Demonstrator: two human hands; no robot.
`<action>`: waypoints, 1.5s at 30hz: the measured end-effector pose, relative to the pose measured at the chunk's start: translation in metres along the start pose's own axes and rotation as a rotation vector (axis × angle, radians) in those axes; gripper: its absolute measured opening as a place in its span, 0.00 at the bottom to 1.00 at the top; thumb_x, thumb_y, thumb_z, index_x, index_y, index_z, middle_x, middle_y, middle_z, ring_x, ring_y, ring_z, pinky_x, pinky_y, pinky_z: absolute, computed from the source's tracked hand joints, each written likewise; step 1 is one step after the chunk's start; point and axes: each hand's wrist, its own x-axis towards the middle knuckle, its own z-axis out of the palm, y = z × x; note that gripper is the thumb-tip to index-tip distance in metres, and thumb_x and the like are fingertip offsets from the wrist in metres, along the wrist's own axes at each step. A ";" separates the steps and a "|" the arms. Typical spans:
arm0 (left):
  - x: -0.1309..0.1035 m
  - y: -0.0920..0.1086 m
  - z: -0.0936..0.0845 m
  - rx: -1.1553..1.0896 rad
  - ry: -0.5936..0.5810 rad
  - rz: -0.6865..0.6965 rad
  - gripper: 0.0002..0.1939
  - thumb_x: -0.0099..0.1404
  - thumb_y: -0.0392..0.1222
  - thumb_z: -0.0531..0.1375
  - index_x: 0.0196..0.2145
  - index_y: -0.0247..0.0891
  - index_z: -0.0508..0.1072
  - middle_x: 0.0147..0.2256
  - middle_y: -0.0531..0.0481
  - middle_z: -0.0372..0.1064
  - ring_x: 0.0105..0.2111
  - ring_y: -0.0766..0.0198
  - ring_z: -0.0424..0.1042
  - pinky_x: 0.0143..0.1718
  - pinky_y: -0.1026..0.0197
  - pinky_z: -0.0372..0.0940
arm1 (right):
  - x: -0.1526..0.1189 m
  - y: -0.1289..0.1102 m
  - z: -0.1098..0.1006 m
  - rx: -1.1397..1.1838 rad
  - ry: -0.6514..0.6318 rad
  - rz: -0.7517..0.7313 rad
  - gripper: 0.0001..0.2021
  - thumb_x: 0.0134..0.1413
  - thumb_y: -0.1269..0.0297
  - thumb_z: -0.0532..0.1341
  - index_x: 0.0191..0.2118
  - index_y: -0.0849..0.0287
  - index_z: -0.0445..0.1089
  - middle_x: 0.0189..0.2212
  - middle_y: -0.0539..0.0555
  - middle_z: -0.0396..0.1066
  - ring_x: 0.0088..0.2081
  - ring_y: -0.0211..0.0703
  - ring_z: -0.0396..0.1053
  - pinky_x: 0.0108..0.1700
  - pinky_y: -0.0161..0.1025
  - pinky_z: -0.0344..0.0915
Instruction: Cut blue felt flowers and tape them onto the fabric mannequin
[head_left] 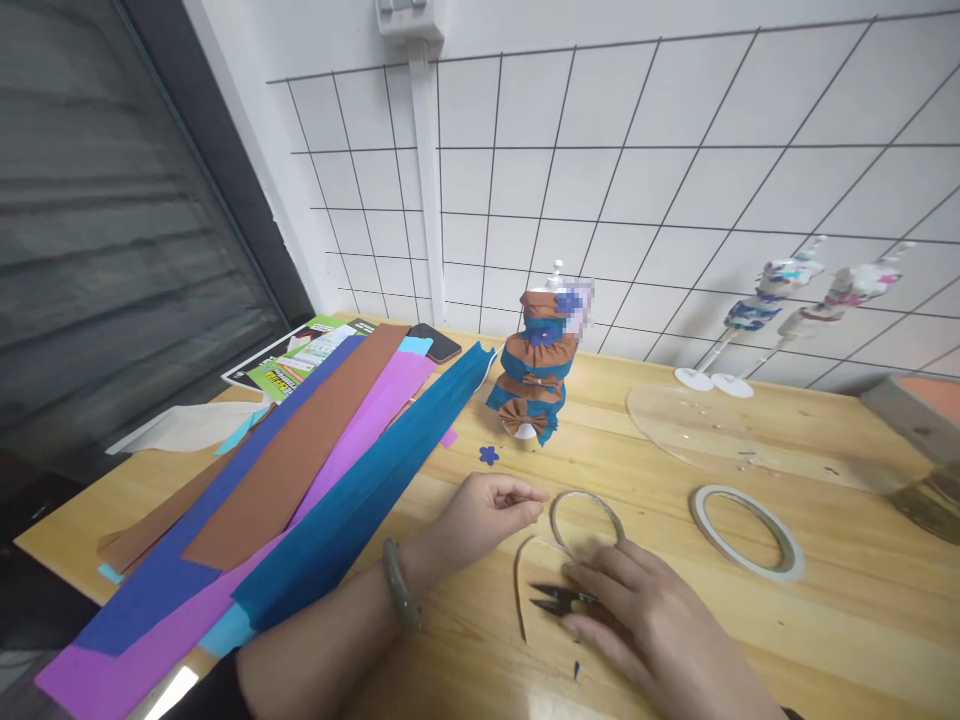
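Evidently, the fingers (600, 585) of the right hand (660, 620) are curled closed around small scissors (553, 600), whose blades stand slightly parted. The left hand's (476, 520) thumb and fingertips are drawn nearly together just beside a thin ring of tape (589, 493); I cannot tell whether they pinch anything. Its forearm reaches in diagonally with the wrist slightly bent, while the right hand lies palm down, low over the desk (450, 660).

Beyond the hands stands the small dressed figure (537, 360), upright, near the wall. Much of the decorating looks done: brown and blue bands cover it, with bows and flowers attached. Some work may remain, judging by a loose purple flower (489, 455) on the desk. Long coloured paper strips (300, 450) lie to the left, and a wider tape ring (791, 565) to the right.
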 end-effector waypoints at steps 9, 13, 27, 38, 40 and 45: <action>-0.007 -0.002 0.008 0.063 -0.224 -0.017 0.15 0.57 0.44 0.58 0.38 0.31 0.74 0.35 0.43 0.72 0.34 0.63 0.70 0.36 0.64 0.63 | -0.003 0.006 0.010 0.165 0.459 0.026 0.07 0.56 0.70 0.56 0.41 0.60 0.65 0.34 0.57 0.68 0.37 0.44 0.66 0.36 0.41 0.65; -0.008 -0.003 0.011 0.128 -0.268 0.024 0.14 0.57 0.43 0.58 0.38 0.32 0.74 0.35 0.44 0.71 0.34 0.64 0.69 0.35 0.65 0.63 | -0.002 0.003 0.012 0.198 0.442 0.035 0.09 0.55 0.69 0.57 0.42 0.59 0.64 0.34 0.57 0.68 0.37 0.45 0.66 0.36 0.41 0.65; -0.010 0.002 0.012 0.267 -0.249 0.073 0.12 0.57 0.39 0.57 0.36 0.31 0.75 0.31 0.46 0.70 0.30 0.68 0.67 0.30 0.68 0.60 | -0.001 0.000 0.012 0.295 0.410 0.078 0.04 0.57 0.71 0.54 0.37 0.58 0.64 0.31 0.55 0.67 0.34 0.42 0.66 0.34 0.39 0.63; -0.009 0.000 0.011 0.267 -0.257 0.084 0.12 0.57 0.41 0.57 0.36 0.32 0.75 0.32 0.45 0.71 0.32 0.65 0.68 0.34 0.66 0.62 | 0.001 -0.001 0.012 0.270 0.383 0.035 0.04 0.56 0.72 0.54 0.37 0.59 0.65 0.30 0.56 0.67 0.33 0.42 0.66 0.33 0.39 0.64; -0.010 -0.002 0.012 0.181 -0.268 0.046 0.13 0.57 0.41 0.57 0.37 0.31 0.74 0.34 0.44 0.71 0.34 0.64 0.69 0.36 0.64 0.63 | 0.001 -0.001 0.011 0.263 0.376 0.005 0.04 0.56 0.72 0.54 0.37 0.59 0.65 0.30 0.56 0.68 0.33 0.42 0.66 0.32 0.39 0.64; -0.009 -0.006 0.012 0.017 -0.311 -0.050 0.15 0.57 0.42 0.58 0.40 0.30 0.73 0.34 0.42 0.72 0.34 0.64 0.70 0.38 0.62 0.63 | 0.001 -0.002 0.009 0.241 0.374 -0.033 0.05 0.55 0.73 0.55 0.37 0.59 0.66 0.30 0.56 0.69 0.32 0.42 0.67 0.32 0.40 0.65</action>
